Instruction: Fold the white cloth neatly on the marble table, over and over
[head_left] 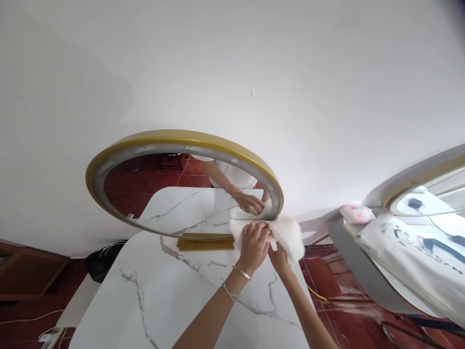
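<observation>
At the marbled white worktop's [189,305] far edge, left hand [254,242] and right hand [280,259], both half-curled, grip crumpled white cloth [288,237] against the gold-framed rounded mirror [181,138]: best pressed lightly, evenly!

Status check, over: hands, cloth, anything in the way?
Left hand, right hand: both on white cloth. Cloth against gold-framed mirror, lower right edge. No obstruction seen; gold base left of cloth.

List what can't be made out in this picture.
Head view, all:
Right hand: some fingers, behind the cloth and left hand.
Mirror: lower right rim, behind the cloth.
Black thing: partly hidden by the table.
Second mirror: right side cut off by the picture's edge.
White fabric: lettering too small and slanted to read.
</observation>
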Tool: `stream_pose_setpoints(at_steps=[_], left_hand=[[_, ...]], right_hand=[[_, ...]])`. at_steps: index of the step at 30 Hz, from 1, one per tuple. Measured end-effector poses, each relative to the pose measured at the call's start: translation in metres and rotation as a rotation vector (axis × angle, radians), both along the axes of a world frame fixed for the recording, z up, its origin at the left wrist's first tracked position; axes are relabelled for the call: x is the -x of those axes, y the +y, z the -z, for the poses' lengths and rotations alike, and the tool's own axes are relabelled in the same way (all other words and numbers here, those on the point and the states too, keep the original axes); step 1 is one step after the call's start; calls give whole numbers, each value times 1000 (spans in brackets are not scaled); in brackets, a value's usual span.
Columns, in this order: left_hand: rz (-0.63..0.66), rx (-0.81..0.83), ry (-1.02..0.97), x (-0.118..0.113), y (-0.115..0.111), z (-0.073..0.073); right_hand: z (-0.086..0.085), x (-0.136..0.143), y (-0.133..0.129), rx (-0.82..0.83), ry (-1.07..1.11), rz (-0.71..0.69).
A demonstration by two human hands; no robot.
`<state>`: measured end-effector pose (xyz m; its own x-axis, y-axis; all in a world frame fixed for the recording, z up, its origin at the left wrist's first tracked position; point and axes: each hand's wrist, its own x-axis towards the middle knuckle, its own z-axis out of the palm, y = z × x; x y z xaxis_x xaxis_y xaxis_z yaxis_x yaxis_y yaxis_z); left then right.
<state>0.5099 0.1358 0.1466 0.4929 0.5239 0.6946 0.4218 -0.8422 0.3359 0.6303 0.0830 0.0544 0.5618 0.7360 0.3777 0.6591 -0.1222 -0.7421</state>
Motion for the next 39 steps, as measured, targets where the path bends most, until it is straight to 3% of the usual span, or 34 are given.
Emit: stream_pose_setpoints(at_steps=[4, 6, 8, 11, 13, 17, 19, 21, 26, 30, 35, 39], left_hand=[[-3, 265, 85, 36, -29, 43], [38, 432, 91, 53, -42, 52], [100, 647, 51, 67, -52, 55], [180, 944, -71, 82, -64, 53], [206, 1066, -127, 90, -69, 48], [210, 1206, -150, 105, -76, 31], [231, 1237, -135, 112, -77, 19], [258, 1220, -98, 120, -78, 6], [282, 1075, 30, 139, -78, -17], [260, 1029, 116, 150, -79, -11], [240, 1012, 168, 162, -81, 6], [255, 945, 214, 169, -81, 5]], right_hand=[[37, 26, -46, 99, 220, -104], [46, 34, -70, 127, 344, -111], [46, 39, -89, 75, 417, -25], [29, 38, -104, -121, 363, 111], [6, 34, -106, -248, 247, 98], [-48, 26, -107, -146, 119, -300], [-68, 26, -109, -78, 167, -415], [-82, 30, -111, -57, 233, -406], [-92, 47, -113, -79, 306, -142], [-88, 58, -110, -88, 313, -239], [-82, 65, -106, 86, 411, -409], [-84, 64, -105, 146, 554, -553]])
